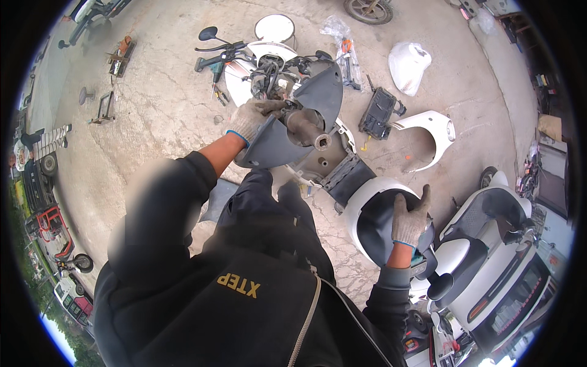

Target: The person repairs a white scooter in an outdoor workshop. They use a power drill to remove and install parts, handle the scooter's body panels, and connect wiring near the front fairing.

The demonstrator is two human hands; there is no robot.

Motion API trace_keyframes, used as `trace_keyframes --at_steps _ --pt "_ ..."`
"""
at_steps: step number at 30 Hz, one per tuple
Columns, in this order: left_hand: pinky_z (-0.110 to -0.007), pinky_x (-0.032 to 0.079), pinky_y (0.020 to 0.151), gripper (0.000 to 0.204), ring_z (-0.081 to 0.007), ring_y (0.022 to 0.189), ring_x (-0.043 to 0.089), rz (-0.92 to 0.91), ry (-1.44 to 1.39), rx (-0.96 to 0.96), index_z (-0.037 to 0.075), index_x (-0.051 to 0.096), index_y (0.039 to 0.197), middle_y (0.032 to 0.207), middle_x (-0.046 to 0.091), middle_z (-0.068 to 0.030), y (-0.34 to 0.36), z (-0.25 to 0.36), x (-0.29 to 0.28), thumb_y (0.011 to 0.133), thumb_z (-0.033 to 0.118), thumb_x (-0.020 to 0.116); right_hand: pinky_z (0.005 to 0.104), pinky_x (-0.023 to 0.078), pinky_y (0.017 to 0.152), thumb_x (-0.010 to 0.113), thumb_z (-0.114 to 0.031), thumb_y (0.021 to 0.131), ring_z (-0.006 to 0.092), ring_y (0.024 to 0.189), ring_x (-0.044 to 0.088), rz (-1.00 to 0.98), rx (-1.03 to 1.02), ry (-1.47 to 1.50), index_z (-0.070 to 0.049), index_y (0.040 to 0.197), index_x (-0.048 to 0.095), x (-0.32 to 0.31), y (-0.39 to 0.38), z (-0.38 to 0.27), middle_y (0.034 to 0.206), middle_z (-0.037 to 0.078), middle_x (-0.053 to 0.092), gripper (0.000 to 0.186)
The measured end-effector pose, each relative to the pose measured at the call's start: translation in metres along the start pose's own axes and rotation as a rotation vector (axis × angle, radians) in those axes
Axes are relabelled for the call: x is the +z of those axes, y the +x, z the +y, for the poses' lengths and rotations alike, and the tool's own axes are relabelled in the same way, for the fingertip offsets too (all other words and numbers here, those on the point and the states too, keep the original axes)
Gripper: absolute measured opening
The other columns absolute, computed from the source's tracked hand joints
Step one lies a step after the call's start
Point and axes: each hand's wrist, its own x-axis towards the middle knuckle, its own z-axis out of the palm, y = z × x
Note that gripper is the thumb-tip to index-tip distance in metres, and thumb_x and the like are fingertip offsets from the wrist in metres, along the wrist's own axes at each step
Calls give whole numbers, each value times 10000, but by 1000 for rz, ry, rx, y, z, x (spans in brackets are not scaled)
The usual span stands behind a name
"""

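My left hand, in a grey work glove with a blue cuff, is closed on the edge of a dark grey plastic scooter panel. Its fingertips lie close to a brown metal tube that sticks out past the panel. Beyond it is the partly stripped scooter front, with handlebars and bared wiring. At the right, my gloved right hand has its fingers spread over a black seat framed by white bodywork; whether it touches the seat I cannot tell. Between them lies the footwell.
A teal cordless drill leans near the handlebars, with screwdrivers below. On the concrete lie a black plastic tray, a white curved panel and a plastic-wrapped white part. Another scooter stands at the right.
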Motion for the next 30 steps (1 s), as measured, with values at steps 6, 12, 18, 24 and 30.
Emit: trace_keyframes --at_steps 6,12,18,24,30 --pt "-384 563 963 313 -265 1101 732 24 293 143 206 783 1282 1231 768 -100 -1 10 -2 995 295 698 349 604 851 854 -280 861 228 925 763 -483 -384 42 -12 1573 442 78 -30 -171 1032 174 778 866" --pt "-407 560 943 360 -283 1129 715 41 415 218 231 761 1300 1260 758 -58 -5 10 -5 1012 412 641 343 582 779 805 -298 907 206 826 718 -408 -297 63 17 1276 702 103 -33 -200 962 170 756 496" --pt "-431 567 915 455 -295 1109 721 -118 438 176 269 670 1413 1202 756 -77 -8 23 -13 979 407 664 250 461 580 743 -177 975 78 655 579 -383 -70 217 43 1251 707 67 -30 -190 804 52 680 354" --pt "-444 582 815 457 -307 989 750 -213 545 329 255 659 1387 1086 768 -90 -5 37 -24 944 362 699 236 432 513 705 -189 1012 93 565 563 -338 187 567 29 1288 691 45 -40 -182 740 66 667 352" --pt "-470 593 733 515 -343 925 761 -423 830 471 180 625 1382 1014 776 -131 2 62 -23 877 207 722 247 410 491 654 -176 1009 121 545 559 -235 193 717 76 1264 678 15 -55 -163 728 101 664 359"
